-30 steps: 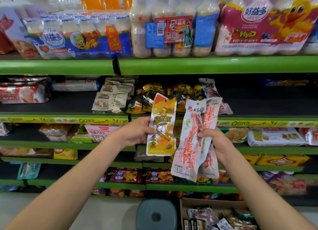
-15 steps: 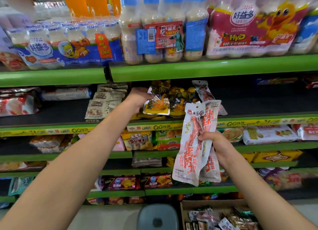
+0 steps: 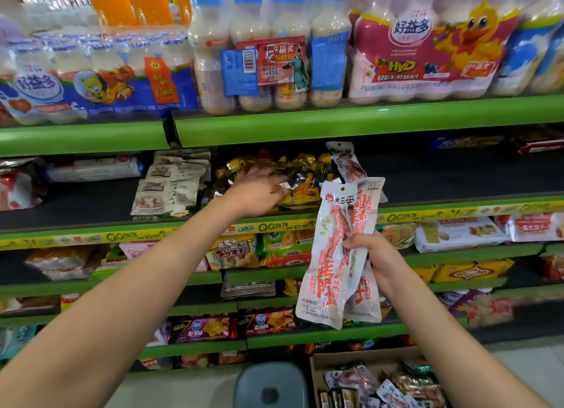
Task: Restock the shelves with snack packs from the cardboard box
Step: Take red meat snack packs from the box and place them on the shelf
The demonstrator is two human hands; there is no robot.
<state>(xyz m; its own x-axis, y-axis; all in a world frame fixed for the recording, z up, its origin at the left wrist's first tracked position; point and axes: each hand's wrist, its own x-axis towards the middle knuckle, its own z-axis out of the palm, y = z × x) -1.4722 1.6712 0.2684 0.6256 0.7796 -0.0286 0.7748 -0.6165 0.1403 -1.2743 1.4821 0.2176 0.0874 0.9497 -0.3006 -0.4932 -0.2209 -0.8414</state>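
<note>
Green-edged shelves (image 3: 335,125) run across the view, drink multipacks (image 3: 427,50) on top and snack bags below; at left-centre the left hand (image 3: 259,190) reaches onto the second shelf, fingers loosely spread over the yellow snack pile (image 3: 302,190), though whether it grips a pack I cannot tell. Right of it and lower, the right hand (image 3: 370,253) pinches two white-and-red snack packs (image 3: 332,255) upright, long axis vertical. Their matching pack (image 3: 346,160) stands on that shelf just above them, so the right hand is nearer; the cardboard box (image 3: 335,360) sits low right.
</note>
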